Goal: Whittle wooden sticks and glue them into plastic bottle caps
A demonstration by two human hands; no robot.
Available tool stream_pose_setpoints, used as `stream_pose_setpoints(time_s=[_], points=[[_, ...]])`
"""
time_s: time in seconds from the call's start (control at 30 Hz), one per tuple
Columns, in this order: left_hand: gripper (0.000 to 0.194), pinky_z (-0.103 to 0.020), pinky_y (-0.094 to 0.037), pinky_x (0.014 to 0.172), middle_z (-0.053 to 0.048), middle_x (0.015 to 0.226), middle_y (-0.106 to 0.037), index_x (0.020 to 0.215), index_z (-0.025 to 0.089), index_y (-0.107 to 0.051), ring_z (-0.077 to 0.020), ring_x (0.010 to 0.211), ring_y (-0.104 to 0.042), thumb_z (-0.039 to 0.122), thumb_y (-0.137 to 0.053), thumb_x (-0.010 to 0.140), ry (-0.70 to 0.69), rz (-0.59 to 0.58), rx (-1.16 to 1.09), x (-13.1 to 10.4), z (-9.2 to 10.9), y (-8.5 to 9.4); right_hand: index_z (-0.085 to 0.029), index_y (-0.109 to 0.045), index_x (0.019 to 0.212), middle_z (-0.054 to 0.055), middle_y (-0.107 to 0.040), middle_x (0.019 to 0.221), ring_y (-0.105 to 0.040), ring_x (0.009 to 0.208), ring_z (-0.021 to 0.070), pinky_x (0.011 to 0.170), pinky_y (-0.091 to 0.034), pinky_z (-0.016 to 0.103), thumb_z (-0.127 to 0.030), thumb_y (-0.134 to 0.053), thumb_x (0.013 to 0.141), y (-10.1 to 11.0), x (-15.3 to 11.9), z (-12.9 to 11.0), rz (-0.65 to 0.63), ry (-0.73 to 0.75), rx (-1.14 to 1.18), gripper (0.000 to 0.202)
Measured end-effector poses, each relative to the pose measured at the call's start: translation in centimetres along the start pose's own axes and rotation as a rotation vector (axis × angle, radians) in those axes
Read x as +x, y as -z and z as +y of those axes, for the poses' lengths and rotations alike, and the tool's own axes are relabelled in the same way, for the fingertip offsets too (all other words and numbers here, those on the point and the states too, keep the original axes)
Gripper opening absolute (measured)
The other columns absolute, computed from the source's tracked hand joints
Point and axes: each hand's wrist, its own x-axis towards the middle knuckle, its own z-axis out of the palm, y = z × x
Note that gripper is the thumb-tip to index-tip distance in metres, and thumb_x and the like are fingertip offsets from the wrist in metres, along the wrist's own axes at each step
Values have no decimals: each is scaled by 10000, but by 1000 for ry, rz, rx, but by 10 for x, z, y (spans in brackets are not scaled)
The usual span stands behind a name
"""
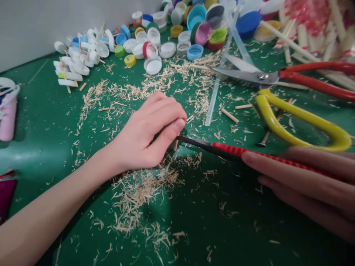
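Note:
My left hand point(154, 131) is closed in a pinch around a short wooden stick point(175, 145), whose lower end shows below the thumb. From the right, my right hand point(305, 177) grips the red and black handle of a craft knife point(227, 150). The knife's dark, narrow front end reaches to the stick, right beside my left thumb; whether it cuts into the wood I cannot tell. Pale wood shavings point(144, 195) lie under and around my left hand.
Large scissors point(263, 76) with red and yellow handles lie at the right, blades parted. A nail point(264, 138) rests by the yellow handle. Plastic bottle caps point(152, 64) pile up at the back. Caps joined on sticks point(79, 61) stand back left. A clear strip point(213, 99) lies mid-table.

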Motion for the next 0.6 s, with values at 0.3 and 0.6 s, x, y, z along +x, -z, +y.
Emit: stream_pose_setpoints(time_s=[0.3,0.6], points=[[329,-424,-472,851,-17,712,-587,769,215,-526,-165,706,-544,373,-319,971,3,3,10,1,0,0,-351,-264,1485,4,-610,873,-566,613,136,521,-443,317,-285,-359,978,2,3,0,-12,26,54,520],[283,-413,-480,827,-10,701,-600,784,223,-540,-168,726,-554,346,-358,962,-11,28,22,1,0,1,-326,-228,1494,-49,-573,706,-515,518,106,463,-411,266,-234,-403,980,3,16,-2,27,67,102,551]])
